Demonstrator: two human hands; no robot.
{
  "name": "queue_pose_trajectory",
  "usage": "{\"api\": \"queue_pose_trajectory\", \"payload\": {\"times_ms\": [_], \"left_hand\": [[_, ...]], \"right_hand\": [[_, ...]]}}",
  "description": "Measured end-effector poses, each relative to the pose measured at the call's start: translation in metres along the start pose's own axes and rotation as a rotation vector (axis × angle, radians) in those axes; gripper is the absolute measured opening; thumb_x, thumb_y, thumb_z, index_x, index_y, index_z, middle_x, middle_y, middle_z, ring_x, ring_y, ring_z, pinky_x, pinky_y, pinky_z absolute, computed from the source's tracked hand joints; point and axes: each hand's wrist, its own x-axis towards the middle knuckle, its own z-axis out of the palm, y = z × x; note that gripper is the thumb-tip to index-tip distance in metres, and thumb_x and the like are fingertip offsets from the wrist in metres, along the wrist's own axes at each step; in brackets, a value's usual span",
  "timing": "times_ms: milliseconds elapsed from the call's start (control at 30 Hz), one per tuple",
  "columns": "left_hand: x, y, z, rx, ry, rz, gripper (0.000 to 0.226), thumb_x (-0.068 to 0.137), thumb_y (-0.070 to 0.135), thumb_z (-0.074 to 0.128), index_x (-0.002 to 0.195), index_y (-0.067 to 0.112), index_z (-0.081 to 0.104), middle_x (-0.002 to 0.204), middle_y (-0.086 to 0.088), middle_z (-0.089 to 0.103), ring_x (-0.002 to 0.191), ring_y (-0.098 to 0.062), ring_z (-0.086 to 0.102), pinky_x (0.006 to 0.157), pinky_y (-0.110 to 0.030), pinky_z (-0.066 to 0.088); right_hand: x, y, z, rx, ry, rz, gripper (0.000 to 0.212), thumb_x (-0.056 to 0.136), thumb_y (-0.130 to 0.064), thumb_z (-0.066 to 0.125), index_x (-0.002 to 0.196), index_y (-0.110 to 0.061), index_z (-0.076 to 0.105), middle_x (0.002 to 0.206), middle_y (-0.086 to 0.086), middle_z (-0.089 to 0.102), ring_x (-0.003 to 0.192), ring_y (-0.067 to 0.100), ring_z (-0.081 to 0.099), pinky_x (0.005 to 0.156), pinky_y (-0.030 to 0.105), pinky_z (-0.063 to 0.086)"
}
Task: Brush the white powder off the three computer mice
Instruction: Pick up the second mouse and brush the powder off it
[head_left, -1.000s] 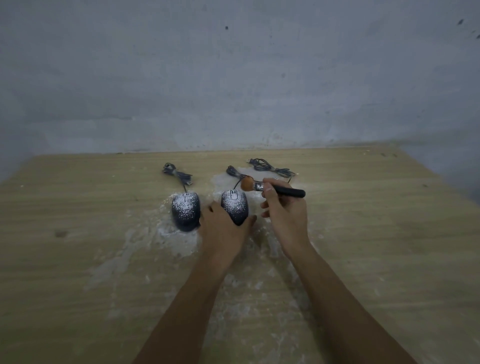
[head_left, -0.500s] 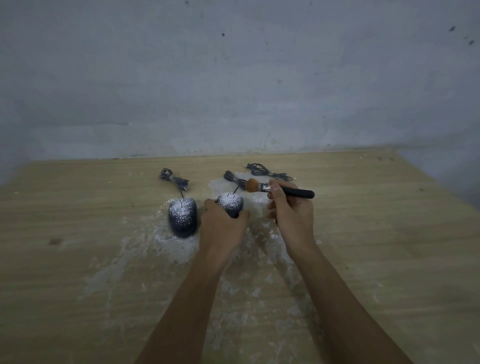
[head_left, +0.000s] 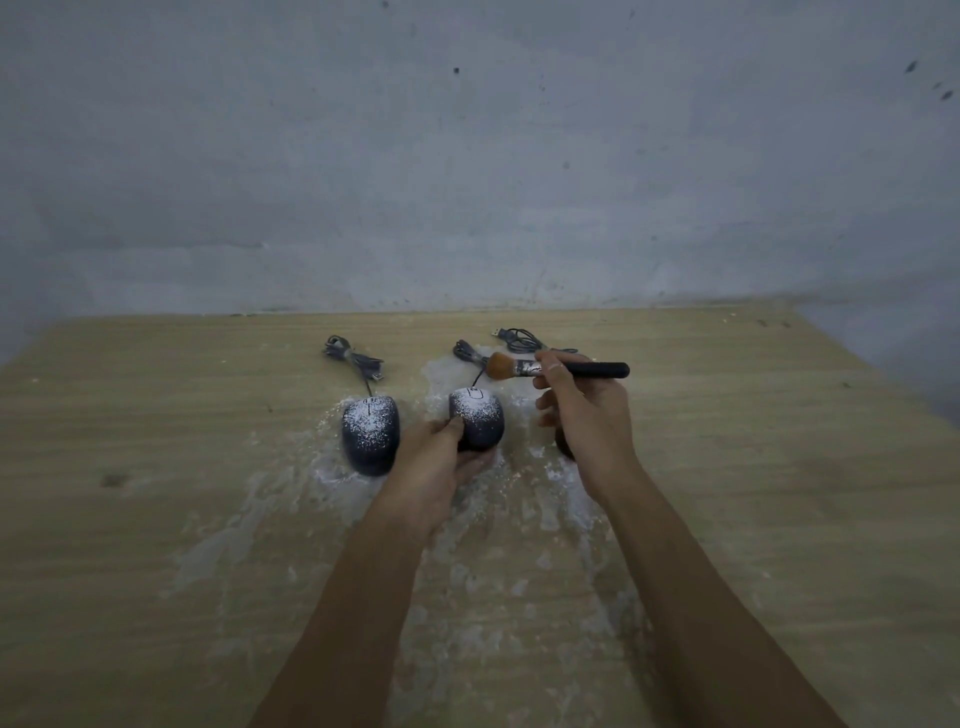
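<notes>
Two dark mice dusted with white powder show on the wooden table. The left mouse (head_left: 370, 434) lies flat on the table. My left hand (head_left: 434, 470) grips the middle mouse (head_left: 479, 418) from its near end, thumb on its left side. My right hand (head_left: 587, 415) holds a makeup brush (head_left: 558, 368) with a black handle. Its orange bristles point left, just beyond the middle mouse's front and above it. A dark edge of the third mouse (head_left: 563, 446) peeks out under my right wrist; the rest is hidden.
Bundled mouse cables (head_left: 353, 358) lie behind the mice, near the grey wall. White powder (head_left: 332, 467) is smeared over the table (head_left: 156, 467) around the mice and toward me. The table's right edge runs diagonally at far right.
My left hand shifted from cupping the middle mouse to gripping its near end, showing more of its powdered top. My right hand kept the brush hovering beyond it.
</notes>
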Motion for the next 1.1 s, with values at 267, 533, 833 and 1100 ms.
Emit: {"api": "queue_pose_trajectory", "payload": {"times_ms": [267,533,833,1100], "left_hand": [[0.001,-0.008,-0.012,-0.06,-0.067,0.025,0.039,0.104,0.006,0.042,0.141,-0.005,0.042,0.127,-0.023,0.062,0.108,-0.031,0.067,0.087,-0.036,0.058],[-0.002,-0.011,-0.023,-0.139,-0.183,0.03,0.041,0.102,0.003,0.043,0.143,0.004,0.044,0.129,-0.019,0.064,0.109,-0.028,0.068,0.081,-0.03,0.061],[0.001,-0.011,-0.023,-0.158,-0.224,0.043,0.039,0.102,0.001,0.043,0.139,0.008,0.048,0.123,-0.015,0.069,0.105,-0.025,0.07,0.085,-0.031,0.059],[0.0,-0.01,-0.023,-0.19,-0.222,0.054,0.037,0.102,0.0,0.043,0.137,0.007,0.05,0.121,-0.016,0.069,0.106,-0.027,0.07,0.086,-0.033,0.059]], "right_hand": [[0.037,-0.007,-0.003,-0.221,0.008,-0.025,0.028,0.098,-0.036,0.061,0.084,-0.013,0.067,0.05,-0.011,0.056,0.05,0.01,0.05,0.056,0.032,0.038],[0.052,0.001,0.005,-0.361,0.024,-0.094,0.025,0.099,-0.034,0.059,0.081,-0.019,0.066,0.078,0.002,0.072,0.072,0.017,0.067,0.065,0.032,0.048],[0.058,0.011,0.011,-0.424,-0.059,-0.109,0.029,0.098,-0.034,0.061,0.087,-0.008,0.069,0.061,-0.007,0.058,0.046,0.0,0.046,0.049,0.019,0.034],[0.06,0.008,0.011,-0.447,-0.071,-0.154,0.023,0.097,-0.036,0.062,0.092,-0.015,0.071,0.079,-0.003,0.071,0.066,0.002,0.063,0.057,0.016,0.044]]}}
